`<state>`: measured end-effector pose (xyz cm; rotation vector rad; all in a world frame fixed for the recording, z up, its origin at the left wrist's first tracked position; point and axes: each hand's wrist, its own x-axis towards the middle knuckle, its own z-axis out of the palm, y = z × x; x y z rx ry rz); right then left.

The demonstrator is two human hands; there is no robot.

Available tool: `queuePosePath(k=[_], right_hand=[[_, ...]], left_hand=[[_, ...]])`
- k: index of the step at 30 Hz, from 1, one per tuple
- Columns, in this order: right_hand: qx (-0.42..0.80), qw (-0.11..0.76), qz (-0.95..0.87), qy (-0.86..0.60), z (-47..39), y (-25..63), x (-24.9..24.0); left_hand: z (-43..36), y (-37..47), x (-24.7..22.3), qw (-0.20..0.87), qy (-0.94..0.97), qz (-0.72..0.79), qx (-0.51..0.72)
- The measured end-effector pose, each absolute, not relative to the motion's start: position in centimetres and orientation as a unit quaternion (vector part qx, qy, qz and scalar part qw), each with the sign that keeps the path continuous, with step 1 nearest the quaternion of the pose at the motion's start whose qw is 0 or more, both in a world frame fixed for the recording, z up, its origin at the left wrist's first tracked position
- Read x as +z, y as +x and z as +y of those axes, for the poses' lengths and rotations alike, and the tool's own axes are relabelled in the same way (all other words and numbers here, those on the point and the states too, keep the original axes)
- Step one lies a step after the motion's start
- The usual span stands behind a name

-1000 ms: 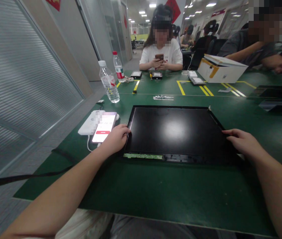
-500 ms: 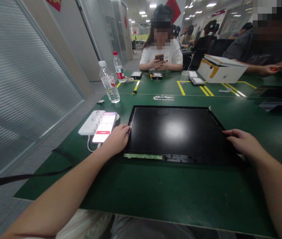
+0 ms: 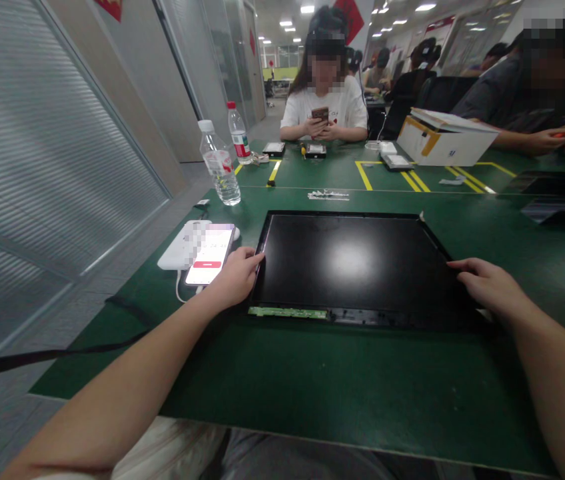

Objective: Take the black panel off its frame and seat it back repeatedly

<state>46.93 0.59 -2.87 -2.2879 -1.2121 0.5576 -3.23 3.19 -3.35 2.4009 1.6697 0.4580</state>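
Resting flat on the green table (image 3: 337,387) in front of the wearer, the flat display panel (image 3: 312,267) has a glossy black face with a pale glare near its middle, a thin black frame, and a green circuit strip (image 3: 287,313) along the left part of its near edge. The left hand (image 3: 235,279) touches its left edge with fingers bent; the right hand (image 3: 490,285) has its fingertips close together at the right edge. Whether either pinches the frame cannot be told, as the undersides are hidden. A lit phone (image 3: 210,257) overlaps a white device (image 3: 176,248) just beside the left hand, crowding that side. Beyond stand two bottles (image 3: 220,167) and a white box (image 3: 447,141). The panel's near right corner fades into shadow, and the phone's digits are blurred.
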Motion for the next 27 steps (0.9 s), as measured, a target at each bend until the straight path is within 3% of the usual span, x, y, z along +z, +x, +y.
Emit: queuePosePath(k=[27], right_hand=[[0.242, 0.286, -0.402, -0.836, 0.47, 47.16, -3.24]], left_hand=[[3.08, -3.07, -3.61, 0.068, 0.811, 0.557, 0.166]])
